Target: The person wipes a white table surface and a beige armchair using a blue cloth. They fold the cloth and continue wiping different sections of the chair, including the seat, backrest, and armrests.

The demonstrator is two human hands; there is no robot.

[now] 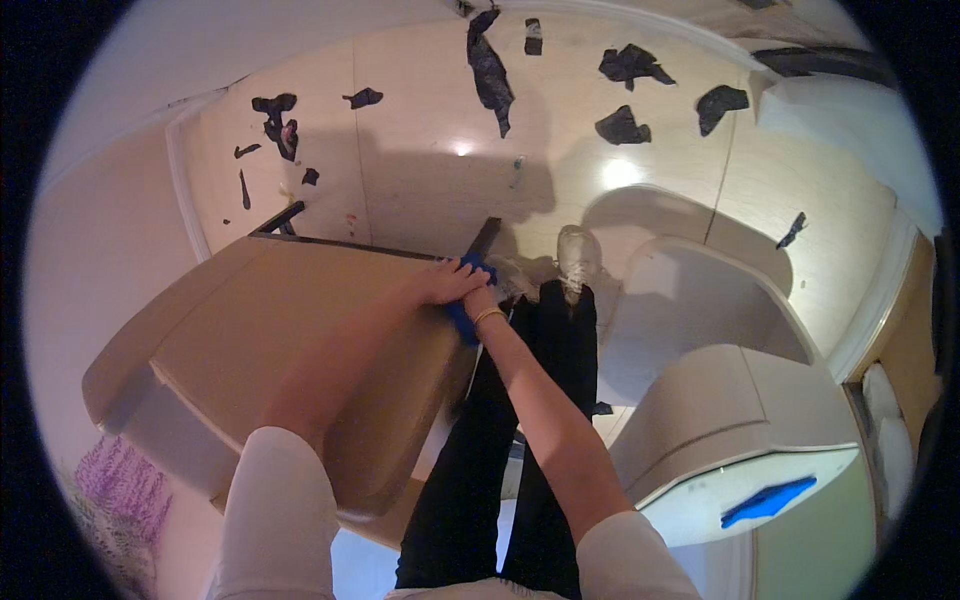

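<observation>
My left hand presses on a blue cloth at the front corner of a tan upholstered chair. Beside it, touching it, my right hand, with a yellow band at its wrist, is also on the cloth. The fingers of both hands partly hide the cloth. A dark chair leg sticks out just beyond the hands.
Several dark scraps lie scattered on the pale floor. A light curved chair stands at the right, near a glossy white surface with a blue piece on it. A light shoe is near the hands.
</observation>
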